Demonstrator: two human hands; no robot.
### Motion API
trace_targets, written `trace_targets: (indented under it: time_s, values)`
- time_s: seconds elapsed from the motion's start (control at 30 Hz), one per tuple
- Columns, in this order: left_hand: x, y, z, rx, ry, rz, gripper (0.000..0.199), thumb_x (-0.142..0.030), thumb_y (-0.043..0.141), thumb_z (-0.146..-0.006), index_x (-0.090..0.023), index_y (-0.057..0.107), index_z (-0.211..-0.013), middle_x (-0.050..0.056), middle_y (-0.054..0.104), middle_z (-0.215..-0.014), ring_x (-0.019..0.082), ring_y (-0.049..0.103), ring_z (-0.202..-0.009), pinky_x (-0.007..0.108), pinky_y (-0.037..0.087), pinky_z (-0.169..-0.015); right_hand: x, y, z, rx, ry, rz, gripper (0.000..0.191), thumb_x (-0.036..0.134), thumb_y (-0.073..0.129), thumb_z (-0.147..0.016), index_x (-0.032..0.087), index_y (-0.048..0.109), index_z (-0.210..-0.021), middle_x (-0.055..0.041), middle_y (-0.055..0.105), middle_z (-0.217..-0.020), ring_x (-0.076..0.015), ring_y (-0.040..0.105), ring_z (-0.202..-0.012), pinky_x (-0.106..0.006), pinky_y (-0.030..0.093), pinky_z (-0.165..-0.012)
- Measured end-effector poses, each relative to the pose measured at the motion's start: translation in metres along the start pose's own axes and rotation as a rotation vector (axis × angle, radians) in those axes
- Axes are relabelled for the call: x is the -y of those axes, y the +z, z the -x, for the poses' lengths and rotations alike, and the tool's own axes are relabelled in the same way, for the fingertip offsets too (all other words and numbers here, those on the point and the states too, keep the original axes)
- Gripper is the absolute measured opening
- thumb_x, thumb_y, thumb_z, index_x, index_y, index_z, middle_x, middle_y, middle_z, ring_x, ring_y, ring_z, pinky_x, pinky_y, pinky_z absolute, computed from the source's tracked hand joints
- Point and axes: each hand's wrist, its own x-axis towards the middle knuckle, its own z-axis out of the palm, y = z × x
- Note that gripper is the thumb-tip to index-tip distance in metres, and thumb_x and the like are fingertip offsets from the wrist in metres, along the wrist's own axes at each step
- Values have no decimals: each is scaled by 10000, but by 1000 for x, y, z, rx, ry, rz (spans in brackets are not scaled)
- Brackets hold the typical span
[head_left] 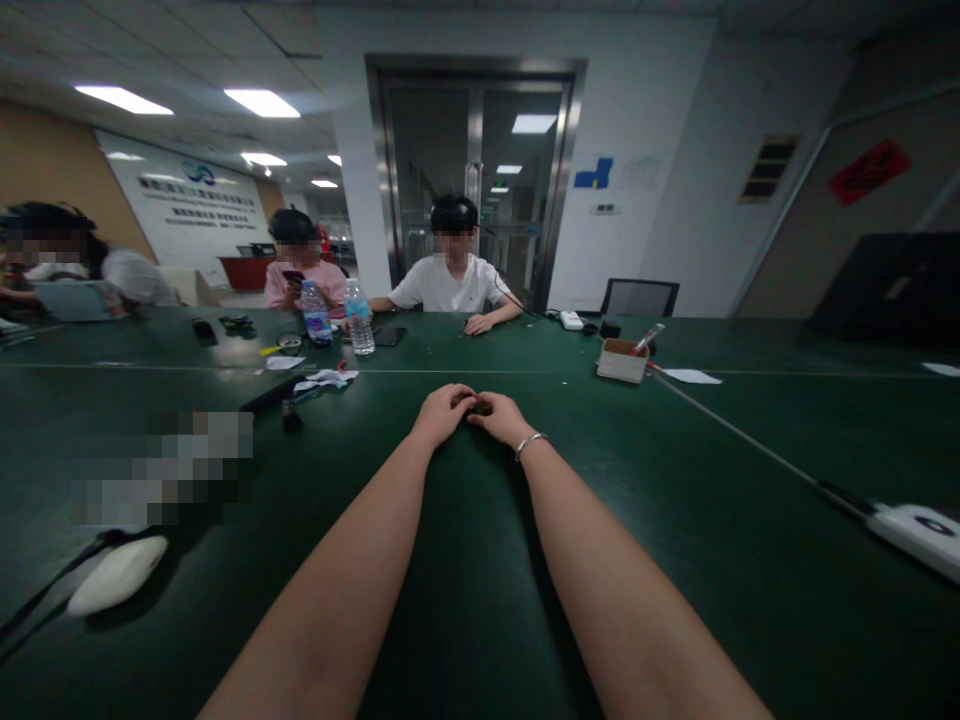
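Observation:
Both my arms reach forward over the dark green table (465,560). My left hand (444,412) rests near the table's middle, its fingers curled and its thumb pointing right. My right hand (499,415), with a silver bangle (529,445) at the wrist, meets it fingertip to fingertip. The fingers of both hands are closed around a small dark spot between them. Whatever they hold there, if anything, is too small and too hidden to name.
Across the table sits a person in white (454,275). Two water bottles (360,320) (316,315) stand left of that person. A small box (622,362) holds items at right. A white device (919,535) lies far right, a white mouse-like object (120,575) lower left.

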Motion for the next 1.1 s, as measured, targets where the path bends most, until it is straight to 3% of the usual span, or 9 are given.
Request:
trace_targets:
  time_s: [0.3, 0.63, 0.83, 1.1]
  values:
    - [-4, 2, -1, -24, -43, -146, 183, -327, 575, -799, -213, 668, -908, 46, 656, -923, 160, 592, -816, 276, 460, -761, 3, 1, 1, -25, -1, 98, 154, 251, 696, -663, 163, 620, -764, -15, 633, -730, -130, 547, -663, -234, 410, -610]
    - [-3, 3, -2, -93, -116, -159, 173, -304, 538, -818, -200, 666, -871, 47, 677, -879, 156, 598, -793, 266, 451, -741, 12, -1, 3, -39, -25, 128, 157, 212, 680, -667, 154, 649, -809, -16, 654, -766, -124, 568, -689, -226, 422, -634]
    - [1, 1, -2, -100, -234, -81, 267, -435, 540, -805, -193, 654, -808, 43, 686, -817, 156, 602, -741, 265, 436, -693, 14, -1, 2, 3, 17, 98, 199, 273, 710, -678, 152, 678, -832, -38, 679, -822, -139, 604, -738, -243, 451, -683]
    - [-1, -2, 1, -57, -321, -222, 394, -559, 431, -826, -215, 623, -798, 38, 665, -793, 166, 569, -689, 267, 378, -614, 18, -2, 4, 35, 7, 83, 216, 251, 689, -709, 175, 688, -911, -36, 691, -871, -145, 612, -787, -260, 459, -734]
